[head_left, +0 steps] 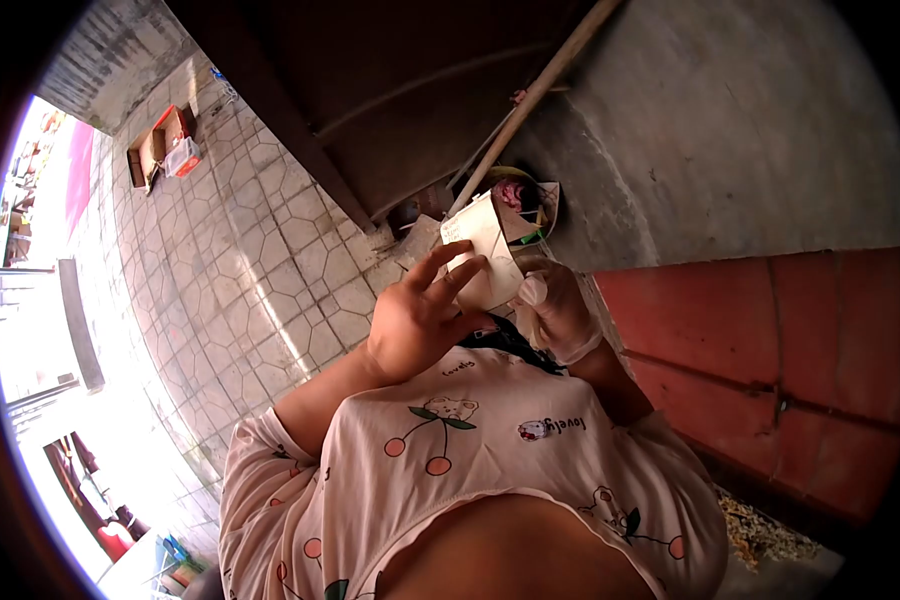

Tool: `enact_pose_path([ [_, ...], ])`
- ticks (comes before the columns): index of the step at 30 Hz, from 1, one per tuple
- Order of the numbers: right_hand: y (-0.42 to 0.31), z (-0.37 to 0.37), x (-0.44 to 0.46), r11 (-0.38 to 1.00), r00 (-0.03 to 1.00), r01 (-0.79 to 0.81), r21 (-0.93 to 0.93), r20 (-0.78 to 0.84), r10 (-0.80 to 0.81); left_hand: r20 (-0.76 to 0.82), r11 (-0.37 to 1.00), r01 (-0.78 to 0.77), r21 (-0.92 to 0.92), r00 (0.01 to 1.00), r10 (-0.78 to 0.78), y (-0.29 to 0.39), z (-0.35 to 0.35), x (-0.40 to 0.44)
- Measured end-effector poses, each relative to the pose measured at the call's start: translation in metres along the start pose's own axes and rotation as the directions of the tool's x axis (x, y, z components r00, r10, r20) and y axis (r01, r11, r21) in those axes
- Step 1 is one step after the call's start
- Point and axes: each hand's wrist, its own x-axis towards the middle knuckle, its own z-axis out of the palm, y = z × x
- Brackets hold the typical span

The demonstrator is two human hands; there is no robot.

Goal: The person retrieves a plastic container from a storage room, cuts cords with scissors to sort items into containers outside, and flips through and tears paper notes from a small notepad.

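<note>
A pale, flat-sided packet or small box (492, 284) with faint writing at its upper left is between my two hands. Spread fingers of my left hand (418, 322), which is bare and wears a ring, rest across its face and left edge, with the thumb below. At its right side, my right hand (560, 312) is in a thin, translucent glove. Its fingers are curled against the packet, a whitish rounded tip standing out. Part of the grip is hidden behind the packet. Black cloth (515, 345) lies just below the hands, over the patterned shirt (490, 420).
Beyond the packet, a round container (550, 215) holds pink and green items beside a leaning wooden pole (535, 100). An open cardboard box (152, 150) with a clear tub (182, 158) stands on the paved floor (260, 230). Red panels (710, 350) are at right.
</note>
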Motion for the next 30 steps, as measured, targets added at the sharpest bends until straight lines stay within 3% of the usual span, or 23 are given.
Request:
enact_pose_path([
  [5, -0.002, -0.002, -0.007, 0.998, 0.997, 0.062, -0.023, 0.042, -0.061, -0.044, 0.991, 0.002, -0.134, 0.999, -0.008, 0.005, -0.001, 0.004],
  [8, 0.002, -0.003, -0.008, 0.995, 0.994, 0.101, -0.014, 0.048, -0.1, -0.079, 0.973, -0.123, -0.193, 0.991, 0.109, -0.004, 0.003, 0.002],
  [11, 0.003, -0.006, -0.008, 0.991, 0.991, 0.125, -0.054, 0.064, -0.121, -0.076, 0.978, -0.087, -0.187, 0.994, 0.074, 0.0, 0.002, 0.002],
  [15, 0.013, -0.013, -0.012, 0.986, 0.986, 0.156, -0.057, 0.066, -0.152, -0.042, 0.995, -0.09, -0.04, 0.995, 0.089, 0.008, 0.001, -0.005],
  [18, 0.0, -0.009, -0.017, 0.96, 0.984, 0.175, -0.219, 0.074, -0.163, -0.033, 0.982, -0.16, 0.1, 0.986, 0.164, 0.011, 0.003, -0.009],
  [24, -0.004, -0.007, -0.021, 0.922, 0.952, 0.307, -0.237, 0.072, -0.298, -0.109, 0.988, -0.155, 0.005, 0.982, 0.154, 0.017, 0.01, -0.008],
  [27, 0.005, -0.01, -0.023, 0.977, 0.98, 0.2, -0.076, 0.022, -0.199, -0.084, 0.991, -0.107, -0.074, 0.991, 0.101, 0.023, 0.007, -0.006],
  [30, 0.013, -0.012, -0.022, 0.977, 0.976, 0.214, -0.019, -0.027, -0.214, -0.071, 0.97, -0.075, -0.229, 0.996, 0.06, 0.024, 0.008, -0.003],
])
